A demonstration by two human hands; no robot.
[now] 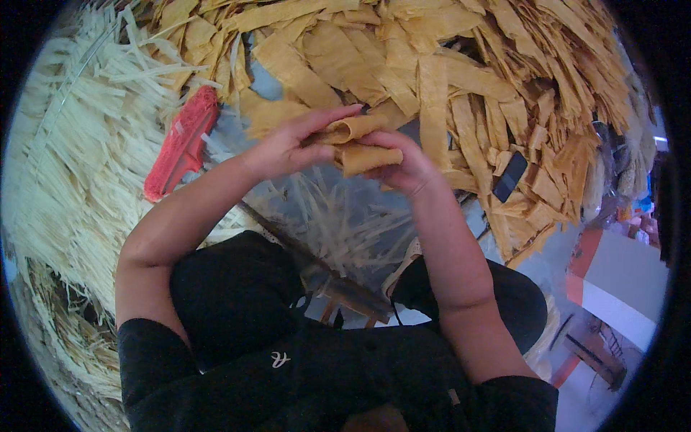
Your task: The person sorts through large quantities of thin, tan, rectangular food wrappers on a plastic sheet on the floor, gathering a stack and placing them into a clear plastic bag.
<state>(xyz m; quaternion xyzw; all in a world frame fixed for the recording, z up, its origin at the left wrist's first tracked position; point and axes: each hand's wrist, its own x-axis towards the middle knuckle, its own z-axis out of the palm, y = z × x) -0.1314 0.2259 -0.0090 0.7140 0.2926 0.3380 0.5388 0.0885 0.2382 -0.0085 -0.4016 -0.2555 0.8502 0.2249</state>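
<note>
Both hands meet in front of me around a folded yellow-brown sheet strip (372, 156), whose material I cannot tell for certain. My left hand (302, 137) grips its left end, thumb below and fingers stretched along the top. My right hand (402, 159) holds the right side, with fingers tucked between two curled layers. The upper layer bends into an open loop. Just beyond the hands lies a large heap of similar flat yellow-brown strips (345, 59). A red fuzzy-covered brush-like tool (181, 143) rests to the left of my left forearm.
Pale thin fibre strips (81, 140) pile up along the left, with a thin clear rod (81, 65) on them. A dark phone (510, 176) lies on the strips at right. Pale scraps (345, 221) litter the floor between my knees, near a dark wooden bar (302, 251).
</note>
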